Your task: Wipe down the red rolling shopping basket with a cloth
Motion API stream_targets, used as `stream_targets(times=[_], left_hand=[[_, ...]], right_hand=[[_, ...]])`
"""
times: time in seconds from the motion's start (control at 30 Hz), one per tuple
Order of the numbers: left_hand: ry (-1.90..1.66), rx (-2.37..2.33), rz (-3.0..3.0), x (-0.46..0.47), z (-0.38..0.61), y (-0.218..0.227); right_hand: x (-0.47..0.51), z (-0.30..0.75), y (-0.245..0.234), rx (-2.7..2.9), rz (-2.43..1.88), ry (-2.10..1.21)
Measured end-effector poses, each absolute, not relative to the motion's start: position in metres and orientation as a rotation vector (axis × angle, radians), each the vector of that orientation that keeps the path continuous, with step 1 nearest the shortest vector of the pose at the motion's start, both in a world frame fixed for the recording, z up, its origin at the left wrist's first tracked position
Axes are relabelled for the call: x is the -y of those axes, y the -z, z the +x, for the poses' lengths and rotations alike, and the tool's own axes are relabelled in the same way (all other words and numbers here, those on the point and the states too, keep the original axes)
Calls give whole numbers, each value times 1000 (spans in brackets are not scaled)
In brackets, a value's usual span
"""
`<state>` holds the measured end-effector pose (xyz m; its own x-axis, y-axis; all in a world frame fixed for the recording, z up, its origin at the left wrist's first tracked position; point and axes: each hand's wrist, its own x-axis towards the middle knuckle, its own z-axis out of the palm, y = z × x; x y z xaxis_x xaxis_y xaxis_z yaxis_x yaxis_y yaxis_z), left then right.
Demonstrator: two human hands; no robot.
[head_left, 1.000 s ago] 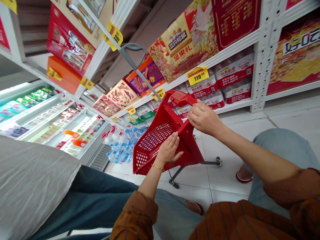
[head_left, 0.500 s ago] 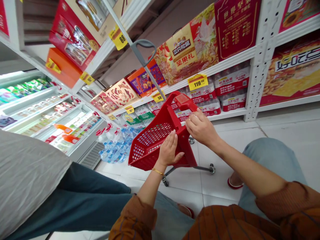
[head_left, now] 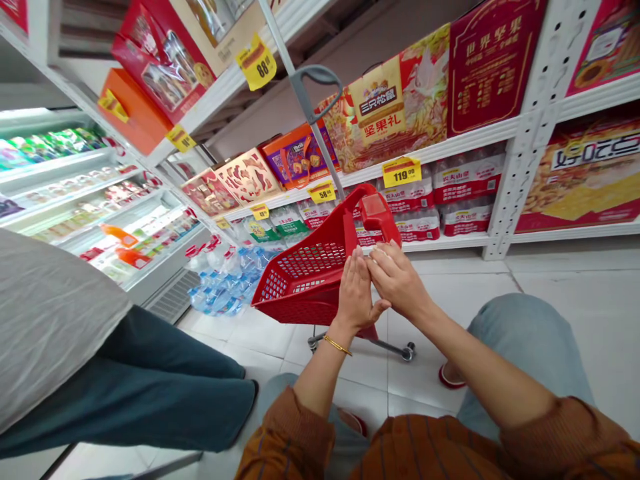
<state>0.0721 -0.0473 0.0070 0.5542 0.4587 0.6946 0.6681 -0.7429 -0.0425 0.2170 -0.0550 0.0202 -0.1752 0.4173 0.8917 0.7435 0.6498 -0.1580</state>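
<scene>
1. Along the bottom edge: striped brown sleeves (head_left: 295, 433) pushed up, and a light-denim knee (head_left: 530, 340) over on the lower right.
2. Center of the frame: left hand (head_left: 357, 297) is open and flat, fingers together, thumb out, lying over the red cart's back edge. Gold bracelet (head_left: 337, 345) on that wrist.
3. Just right of it, nearly touching: right hand (head_left: 400, 283), fingers bent over the low end of the red handle (head_left: 377, 217). Palm's hidden, so can't tell if it's properly gripping.
4. Same middle area: the red cart (head_left: 300, 290) itself, mesh basket pointing left, with a grey-looped pole (head_left: 305, 97) rising past it toward the top.
5. Lower left: someone else in a grey top (head_left: 55, 320) and dark teal pants (head_left: 145, 393).
6. Left of center, past the cart: blue-tinted bottles (head_left: 227, 283) bunched on the floor.
7. Upper middle: white shelves with snack gift boxes (head_left: 385, 107), a yellow 119 tag (head_left: 403, 173), packed water (head_left: 467, 177) underneath.
8. Far left: lit fridge shelves (head_left: 75, 200), orange bottles included.
</scene>
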Motion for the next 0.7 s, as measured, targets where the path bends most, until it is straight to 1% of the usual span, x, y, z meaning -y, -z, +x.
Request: stream_targets(times=[0.3, 0.7], left_hand=[[854, 969, -2532, 51, 68, -7], [831, 1003, -2585, 52, 71, -11]], right_hand=[[53, 222, -9, 1740, -810, 420], [47, 231, -7, 1778, -795, 521]])
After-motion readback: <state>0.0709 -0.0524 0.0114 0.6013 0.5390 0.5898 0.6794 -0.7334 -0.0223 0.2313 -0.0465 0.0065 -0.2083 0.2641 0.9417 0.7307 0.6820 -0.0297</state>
